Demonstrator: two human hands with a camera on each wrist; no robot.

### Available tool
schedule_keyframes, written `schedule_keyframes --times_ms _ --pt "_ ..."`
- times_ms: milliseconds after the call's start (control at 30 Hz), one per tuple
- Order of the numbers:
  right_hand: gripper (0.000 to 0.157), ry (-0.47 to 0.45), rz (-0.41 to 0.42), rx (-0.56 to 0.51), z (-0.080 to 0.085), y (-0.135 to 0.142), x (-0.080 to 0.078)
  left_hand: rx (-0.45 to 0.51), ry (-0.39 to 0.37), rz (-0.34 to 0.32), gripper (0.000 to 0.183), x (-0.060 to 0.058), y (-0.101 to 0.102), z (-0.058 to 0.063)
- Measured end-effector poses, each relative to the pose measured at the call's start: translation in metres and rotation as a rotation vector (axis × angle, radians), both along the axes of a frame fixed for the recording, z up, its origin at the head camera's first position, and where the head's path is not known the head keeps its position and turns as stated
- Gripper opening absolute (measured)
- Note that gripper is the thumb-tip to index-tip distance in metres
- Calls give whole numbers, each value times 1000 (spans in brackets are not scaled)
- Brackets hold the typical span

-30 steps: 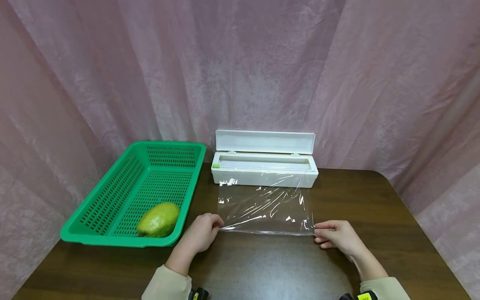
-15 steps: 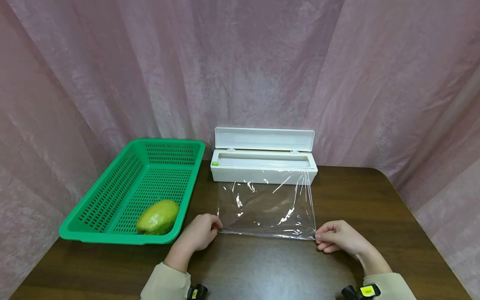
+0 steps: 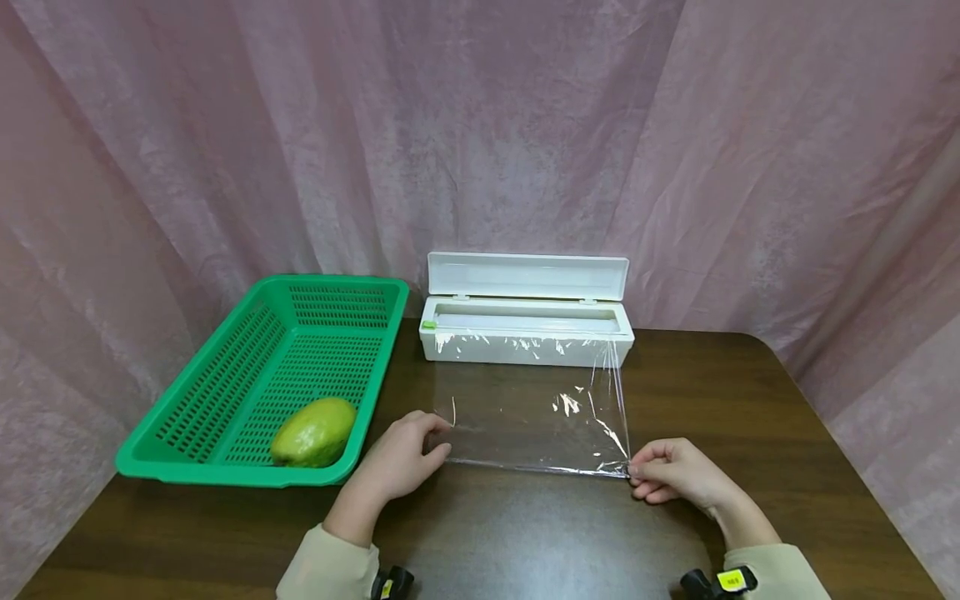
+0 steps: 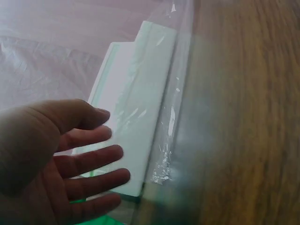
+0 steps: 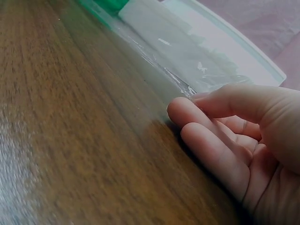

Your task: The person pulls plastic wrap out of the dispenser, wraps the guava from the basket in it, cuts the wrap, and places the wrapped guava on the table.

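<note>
Clear film [image 3: 525, 421]: stretched from far white box [image 3: 527, 275]; pinched at near right corner by right hand [image 3: 669, 472]; at left edge, left hand [image 3: 405, 452], fingers apart.

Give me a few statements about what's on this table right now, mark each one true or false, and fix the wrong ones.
1. The white box has its lid open. True.
2. The right grip pinches a corner of the clear film. True.
3. The left grip also pinches the film tightly. False: its thumb and fingers are apart, pinching nothing.
4. The basket stands to the right of the box. False: it stands to the left, seen from the person's side.
5. The green fruit lies inside the basket, at the end nearer the person. True.
</note>
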State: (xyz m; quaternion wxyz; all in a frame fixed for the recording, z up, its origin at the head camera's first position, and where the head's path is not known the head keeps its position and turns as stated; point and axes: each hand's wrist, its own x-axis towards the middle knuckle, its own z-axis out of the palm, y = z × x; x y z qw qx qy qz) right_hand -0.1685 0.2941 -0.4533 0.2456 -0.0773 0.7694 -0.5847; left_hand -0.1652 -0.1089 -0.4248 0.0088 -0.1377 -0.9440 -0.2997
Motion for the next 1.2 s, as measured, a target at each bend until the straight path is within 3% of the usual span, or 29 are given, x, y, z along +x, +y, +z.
schedule_keyframes --times_ms 333,533,667,833,1200 --pt "28 14 14 8 1 -1 -2 102 77 67 28 6 0 13" --pt "29 5 12 12 1 -2 0 128 109 35 28 8 0 21" --pt "32 16 18 10 0 0 -1 109 177 17 27 7 -1 26" --pt "23 9 17 19 -2 2 -2 81 244 13 27 7 -5 35" --pt "29 20 21 11 -2 0 -2 29 278 47 28 8 -24 47"
